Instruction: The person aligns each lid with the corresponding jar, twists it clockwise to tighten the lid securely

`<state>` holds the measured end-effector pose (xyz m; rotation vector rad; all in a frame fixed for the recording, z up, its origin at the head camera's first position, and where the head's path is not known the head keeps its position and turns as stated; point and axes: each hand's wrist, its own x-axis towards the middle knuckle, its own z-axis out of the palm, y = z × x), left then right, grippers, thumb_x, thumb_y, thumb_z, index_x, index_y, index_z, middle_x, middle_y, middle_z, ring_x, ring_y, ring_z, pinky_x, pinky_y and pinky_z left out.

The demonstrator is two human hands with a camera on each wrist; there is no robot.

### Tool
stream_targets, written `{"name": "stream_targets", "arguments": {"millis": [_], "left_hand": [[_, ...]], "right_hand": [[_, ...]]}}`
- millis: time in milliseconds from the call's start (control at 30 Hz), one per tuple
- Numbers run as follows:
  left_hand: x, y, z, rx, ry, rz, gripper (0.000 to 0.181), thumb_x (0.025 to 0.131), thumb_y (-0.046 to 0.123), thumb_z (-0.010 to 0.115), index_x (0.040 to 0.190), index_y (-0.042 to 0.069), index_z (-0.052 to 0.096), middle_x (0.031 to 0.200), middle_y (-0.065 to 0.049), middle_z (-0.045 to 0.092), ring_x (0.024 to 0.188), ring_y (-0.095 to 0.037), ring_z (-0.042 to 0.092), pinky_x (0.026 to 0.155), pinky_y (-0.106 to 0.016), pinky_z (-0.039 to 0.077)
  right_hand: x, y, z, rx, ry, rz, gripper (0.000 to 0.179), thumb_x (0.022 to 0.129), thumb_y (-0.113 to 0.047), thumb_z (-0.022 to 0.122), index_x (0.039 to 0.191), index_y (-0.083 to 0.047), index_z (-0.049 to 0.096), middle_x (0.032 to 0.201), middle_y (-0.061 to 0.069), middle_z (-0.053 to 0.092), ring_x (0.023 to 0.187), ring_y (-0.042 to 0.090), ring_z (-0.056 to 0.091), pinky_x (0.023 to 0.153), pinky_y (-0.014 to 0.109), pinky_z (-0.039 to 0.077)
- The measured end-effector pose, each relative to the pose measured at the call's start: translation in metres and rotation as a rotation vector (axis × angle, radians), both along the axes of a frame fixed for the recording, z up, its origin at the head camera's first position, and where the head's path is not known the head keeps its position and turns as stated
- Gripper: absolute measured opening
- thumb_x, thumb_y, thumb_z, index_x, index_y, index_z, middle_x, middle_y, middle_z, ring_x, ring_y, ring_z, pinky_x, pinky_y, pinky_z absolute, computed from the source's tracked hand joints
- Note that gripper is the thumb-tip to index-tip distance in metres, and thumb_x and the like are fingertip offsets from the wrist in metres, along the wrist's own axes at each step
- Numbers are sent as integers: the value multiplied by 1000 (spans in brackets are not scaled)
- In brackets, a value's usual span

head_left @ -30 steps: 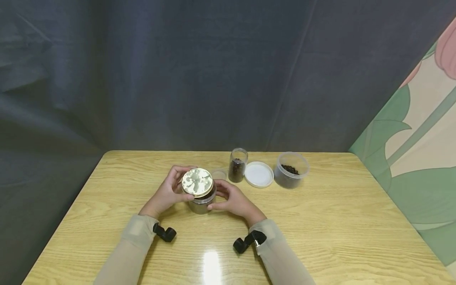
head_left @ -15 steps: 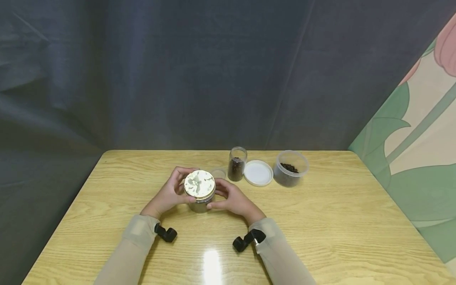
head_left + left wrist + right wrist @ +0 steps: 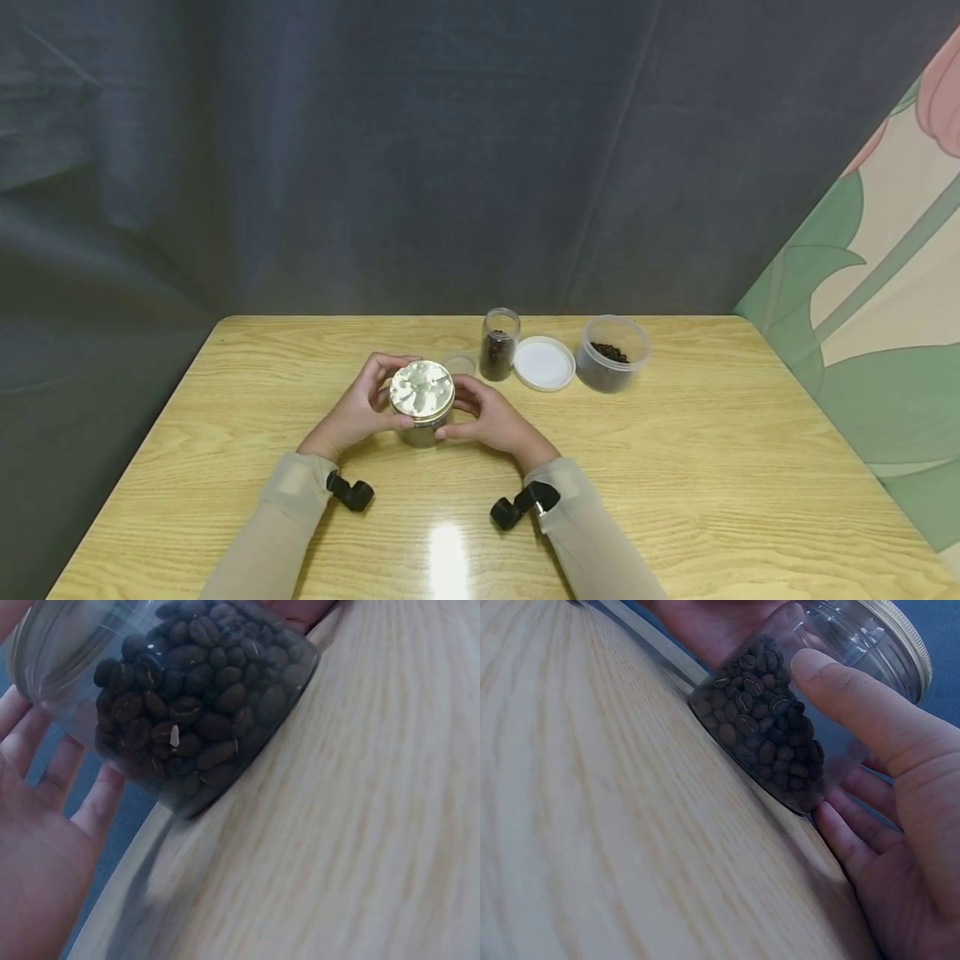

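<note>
A clear jar [image 3: 840, 645] of dark roasted coffee beans [image 3: 761, 724] stands upright on the table. Its shiny gold lid [image 3: 422, 389] sits level on the mouth. My left hand [image 3: 360, 410] grips the lid's rim, thumb at the front and fingers curled behind. Lower down, my right hand [image 3: 491, 419] holds the jar's wall, its thumb pressed on the near side and the fingers wrapped round the far side. In the left wrist view the beans [image 3: 199, 697] show through the wall, with the fingers of the left hand [image 3: 45, 840] close against the jar.
Behind the right hand stands a tall clear jar [image 3: 498, 346], part filled with dark beans. A white lid [image 3: 543, 364] lies to its right. Further right is an open plastic tub [image 3: 606, 367] with beans. A clear round lid [image 3: 460, 364] lies behind the gold-lidded jar.
The gold lid was tilted and partly off the jar a second ago; the left hand has brought it down level onto the mouth. The right hand keeps its hold on the jar.
</note>
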<state>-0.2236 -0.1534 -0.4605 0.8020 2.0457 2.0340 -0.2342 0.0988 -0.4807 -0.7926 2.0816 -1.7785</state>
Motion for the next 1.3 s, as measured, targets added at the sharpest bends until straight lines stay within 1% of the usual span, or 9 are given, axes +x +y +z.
{"name": "stream_targets", "arguments": {"millis": [233,633,733,833,933,1033,1100,1167,1300], "left_hand": [[1,0,1,11,-15,-6,79,77,2,87,137,2,35,157,-15,39,142,-16,37,120,-62,16],[0,0,-1,-9,-24,-1,80,78,4,87,137,2,34,157,-18,36,142,-17,35,120,-63,13],[0,0,-1,-9,-21,-6,80,78,3,87,137,0,34,157,-21,34,142,-18,35,121,-57,16],[0,0,-1,-13,-23,-6,79,77,2,87,136,0,33,157,-23,33,142,-18,36,122,-42,23],[0,0,0,-19,-22,-4,79,77,0,86,136,0,33,157,-22,33,141,-16,39,118,-27,30],[1,1,1,-21,-20,-4,78,77,0,86,135,0,33,156,-20,34,138,-13,42,113,-20,34],[2,1,1,-27,-17,-5,78,78,0,86,135,0,33,155,-19,35,137,-13,43,113,-20,35],[2,1,1,-35,-17,-4,79,78,1,86,137,1,32,155,-17,36,137,-15,43,115,-24,34],[2,1,2,-58,-23,-6,86,80,7,86,147,6,32,155,-16,37,141,-25,40,120,-42,28]], "right_hand": [[0,0,1,13,-10,-10,72,81,2,84,144,-1,49,143,13,54,133,30,54,111,32,43],[-1,0,-1,13,11,-2,71,82,0,83,144,-1,49,143,15,53,133,32,53,112,34,43],[0,0,-1,10,12,-3,71,81,0,83,144,-1,49,143,15,54,133,32,53,111,33,43],[0,0,0,11,17,-3,71,81,1,84,143,-1,49,143,15,54,133,32,53,111,33,43],[0,0,0,10,24,0,71,81,0,84,143,-1,49,143,15,54,132,32,54,111,33,44],[0,0,0,5,28,2,71,81,-1,84,143,0,49,143,16,54,132,33,54,110,34,44],[0,0,0,5,29,0,70,81,0,84,143,0,50,142,15,54,132,32,54,111,34,44],[0,0,0,6,29,1,70,81,1,83,143,0,50,142,15,54,133,32,53,111,33,43],[-1,0,-1,6,25,1,70,81,2,83,143,-1,50,142,14,54,133,30,53,111,31,43]]}}
